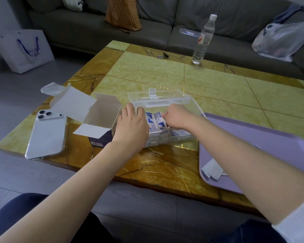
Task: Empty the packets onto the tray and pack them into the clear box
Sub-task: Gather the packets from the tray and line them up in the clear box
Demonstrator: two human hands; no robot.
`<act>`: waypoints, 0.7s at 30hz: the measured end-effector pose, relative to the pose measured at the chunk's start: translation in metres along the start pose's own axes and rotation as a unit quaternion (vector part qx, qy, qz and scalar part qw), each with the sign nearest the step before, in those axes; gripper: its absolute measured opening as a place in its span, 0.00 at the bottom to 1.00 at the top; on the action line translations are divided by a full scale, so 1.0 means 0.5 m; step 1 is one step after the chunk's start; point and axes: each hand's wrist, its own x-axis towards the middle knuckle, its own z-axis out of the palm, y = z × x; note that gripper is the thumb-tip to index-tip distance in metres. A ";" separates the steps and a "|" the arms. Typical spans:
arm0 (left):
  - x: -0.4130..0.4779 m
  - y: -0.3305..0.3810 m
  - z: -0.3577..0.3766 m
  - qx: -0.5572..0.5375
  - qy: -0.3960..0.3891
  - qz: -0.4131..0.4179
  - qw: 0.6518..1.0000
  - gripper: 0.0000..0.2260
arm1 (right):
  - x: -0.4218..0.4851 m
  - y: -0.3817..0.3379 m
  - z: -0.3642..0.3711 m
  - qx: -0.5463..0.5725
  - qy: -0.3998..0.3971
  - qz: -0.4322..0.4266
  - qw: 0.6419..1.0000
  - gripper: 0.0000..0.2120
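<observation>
A silver phone with 3 lenses lies face down at left on the marble table. A clear water bottle stands upper right, what may be keys to its left. A white paper bag sits upper left.
</observation>
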 end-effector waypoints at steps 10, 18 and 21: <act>-0.019 0.071 -0.026 -0.067 0.097 0.086 0.989 0.14 | -0.121 0.075 0.010 -0.022 0.344 -0.182 0.921 0.10; -0.054 0.226 0.028 -0.126 0.064 0.256 0.956 0.08 | -0.184 0.357 0.024 -0.082 0.295 0.083 0.948 0.13; -0.061 0.273 0.063 -0.043 -0.050 0.255 0.965 0.12 | -0.199 0.436 0.011 -0.018 0.189 0.289 0.938 0.25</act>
